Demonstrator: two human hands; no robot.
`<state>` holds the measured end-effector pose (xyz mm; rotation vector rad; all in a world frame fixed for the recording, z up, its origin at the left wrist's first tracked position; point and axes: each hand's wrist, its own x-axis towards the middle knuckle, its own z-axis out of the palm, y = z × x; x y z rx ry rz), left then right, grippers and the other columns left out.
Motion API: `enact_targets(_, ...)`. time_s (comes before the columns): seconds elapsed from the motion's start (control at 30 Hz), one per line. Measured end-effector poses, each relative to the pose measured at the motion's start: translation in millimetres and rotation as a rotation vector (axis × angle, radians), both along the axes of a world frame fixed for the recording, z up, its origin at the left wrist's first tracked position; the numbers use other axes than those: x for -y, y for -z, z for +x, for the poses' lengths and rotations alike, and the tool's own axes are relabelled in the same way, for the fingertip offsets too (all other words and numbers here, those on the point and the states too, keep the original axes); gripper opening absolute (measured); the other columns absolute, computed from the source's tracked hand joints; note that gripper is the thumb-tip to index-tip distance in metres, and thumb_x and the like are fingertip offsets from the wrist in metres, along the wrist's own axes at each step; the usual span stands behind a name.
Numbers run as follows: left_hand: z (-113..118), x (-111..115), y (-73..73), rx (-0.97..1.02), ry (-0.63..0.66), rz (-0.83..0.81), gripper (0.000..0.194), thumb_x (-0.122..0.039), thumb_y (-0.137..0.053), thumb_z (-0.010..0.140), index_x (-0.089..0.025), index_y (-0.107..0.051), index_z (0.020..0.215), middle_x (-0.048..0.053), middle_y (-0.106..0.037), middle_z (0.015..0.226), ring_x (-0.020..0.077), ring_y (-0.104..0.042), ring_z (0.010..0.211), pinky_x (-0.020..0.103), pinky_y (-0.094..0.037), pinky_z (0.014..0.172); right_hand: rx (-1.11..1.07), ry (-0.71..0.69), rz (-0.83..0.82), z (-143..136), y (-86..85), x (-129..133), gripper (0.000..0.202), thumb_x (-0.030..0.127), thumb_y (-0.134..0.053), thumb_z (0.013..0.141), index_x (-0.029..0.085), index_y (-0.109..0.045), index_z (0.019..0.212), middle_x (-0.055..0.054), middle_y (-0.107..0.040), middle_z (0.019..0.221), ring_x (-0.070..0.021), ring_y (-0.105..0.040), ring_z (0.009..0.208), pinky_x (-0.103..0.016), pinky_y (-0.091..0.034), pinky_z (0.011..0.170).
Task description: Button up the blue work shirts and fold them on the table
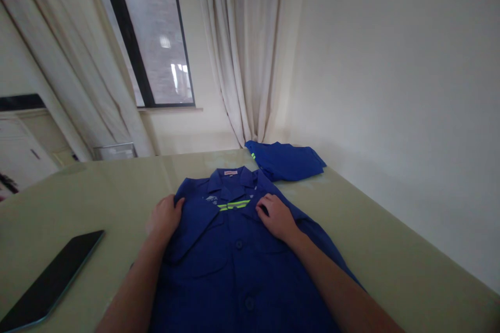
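Note:
A dark blue work jacket (230, 255) lies front up on the table, its collar at the far end and its buttons down the middle. Bright yellow-green reflective stripes cross the chest, and a small label shows inside the collar. My left hand (166, 217) is closed on the jacket's left edge near the shoulder, its thumb on the cloth. Over the right chest, my right hand (276, 215) has thumb and fingers curled together at the fabric, in a pinch. The near end of the jacket runs out of view.
A folded blue garment (291, 161) with a reflective strip lies beyond the jacket's collar, by the wall. On the left of the pale green table (128, 192) is a dark flat tablet-like device (54, 278). Curtains (250, 52) and a window (156, 31) stand behind.

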<state>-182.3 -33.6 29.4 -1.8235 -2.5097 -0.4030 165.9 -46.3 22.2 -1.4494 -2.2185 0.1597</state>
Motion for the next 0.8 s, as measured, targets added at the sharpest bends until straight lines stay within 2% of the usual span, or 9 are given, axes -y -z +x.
enact_targets(0.1, 10.1, -0.4, -5.5, -0.055, 0.03, 0.056, 0.064, -0.046, -0.025, 0.101, -0.006, -0.049, 0.144, 0.026, -0.06, 0.139, 0.0389, -0.06, 0.125, 0.051, -0.048, 0.1, 0.024, 0.009, 0.003, -1.6, -3.0, 0.9, 0.016, 0.026, -0.055, 0.098, 0.022, -0.07, 0.098, -0.006, -0.069, 0.104, -0.0214, -0.061, 0.102, -0.031, -0.046, 0.091)
enact_targets(0.17, 21.7, -2.2, -2.3, -0.08, 0.098, 0.05, 0.067, -0.049, -0.025, 0.101, -0.007, -0.043, 0.15, 0.023, -0.053, 0.15, 0.0368, -0.053, 0.135, 0.052, -0.042, 0.11, 0.045, 0.044, 0.029, -2.5, -6.8, 1.0, 0.019, 0.027, -0.053, 0.099, 0.022, -0.07, 0.104, -0.007, -0.07, 0.11, -0.0227, -0.061, 0.105, -0.032, -0.046, 0.095)
enact_targets(0.27, 40.0, -2.7, 14.7, -0.09, 0.181, -0.004, 0.073, -0.056, -0.029, 0.099, -0.009, -0.044, 0.152, 0.018, -0.043, 0.16, 0.0334, -0.04, 0.147, 0.052, -0.03, 0.12, 0.058, 0.135, 0.119, -0.5, -9.7, -1.6, 0.036, 0.031, -0.05, 0.1, 0.019, -0.064, 0.13, -0.011, -0.064, 0.135, -0.0257, -0.055, 0.125, -0.037, -0.039, 0.109)
enact_targets(0.37, 48.4, 0.1, 31.2, -0.088, 0.208, -0.039, 0.078, -0.059, -0.029, 0.098, -0.008, -0.039, 0.155, 0.017, -0.034, 0.165, 0.0327, -0.029, 0.153, 0.056, -0.022, 0.123, 0.099, 0.191, 0.09, 5.7, -2.7, -9.0, 0.055, 0.042, -0.05, 0.099, 0.016, -0.051, 0.148, -0.013, -0.045, 0.158, -0.0289, -0.039, 0.144, -0.043, -0.028, 0.119)
enact_targets(0.43, 47.9, 2.4, 33.6, -0.077, 0.238, -0.021, 0.076, -0.057, -0.028, 0.099, -0.007, -0.039, 0.155, 0.018, -0.034, 0.164, 0.0332, -0.03, 0.153, 0.056, -0.021, 0.124, 0.121, 0.232, -0.022, 9.3, 6.2, -15.7, 0.065, 0.051, -0.047, 0.099, 0.013, -0.046, 0.152, -0.016, -0.039, 0.161, -0.0305, -0.034, 0.149, -0.046, -0.025, 0.12)
enact_targets(0.5, 46.0, 4.3, 28.6, -0.067, 0.269, 0.021, 0.07, -0.053, -0.028, 0.101, -0.007, -0.048, 0.149, 0.019, -0.043, 0.16, 0.0332, -0.038, 0.149, 0.053, -0.025, 0.123, 0.121, 0.294, -0.106, 10.6, 14.0, -22.2, 0.071, 0.056, -0.042, 0.1, 0.008, -0.044, 0.153, -0.019, -0.037, 0.161, -0.0312, -0.032, 0.15, -0.049, -0.022, 0.122)
enact_targets(0.63, 49.3, 10.3, 11.9, -0.08, 0.287, 0.072, 0.057, -0.04, -0.022, 0.104, -0.013, -0.067, 0.128, 0.018, -0.064, 0.139, 0.0321, -0.057, 0.132, 0.048, -0.038, 0.116, 0.102, 0.366, -0.114, 8.0, 18.6, -28.3, 0.071, 0.054, -0.041, 0.101, 0.008, -0.04, 0.155, -0.02, -0.035, 0.162, -0.0311, -0.03, 0.151, -0.051, -0.016, 0.123)
enact_targets(0.7, 55.2, 18.7, 8.3, -0.087, 0.308, 0.069, 0.052, -0.035, -0.027, 0.104, -0.014, -0.067, 0.129, 0.017, -0.065, 0.138, 0.0316, -0.058, 0.131, 0.046, -0.041, 0.114, 0.093, 0.363, -0.097, 7.4, 17.0, -27.7, 0.069, 0.053, -0.042, 0.101, 0.011, -0.04, 0.156, -0.019, -0.035, 0.162, -0.0315, -0.032, 0.151, -0.051, -0.017, 0.123)
enact_targets(0.8, 60.8, 47.0, 14.3, -0.087, 0.383, 0.032, 0.052, -0.036, -0.038, 0.101, -0.012, -0.057, 0.143, 0.016, -0.055, 0.151, 0.03, -0.051, 0.14, 0.044, -0.04, 0.117, 0.08, 0.31, -0.056, 9.3, 13.1, -25.6, 0.064, 0.053, -0.044, 0.101, 0.015, -0.046, 0.153, -0.019, -0.043, 0.159, -0.032, -0.037, 0.147, -0.051, -0.021, 0.121)
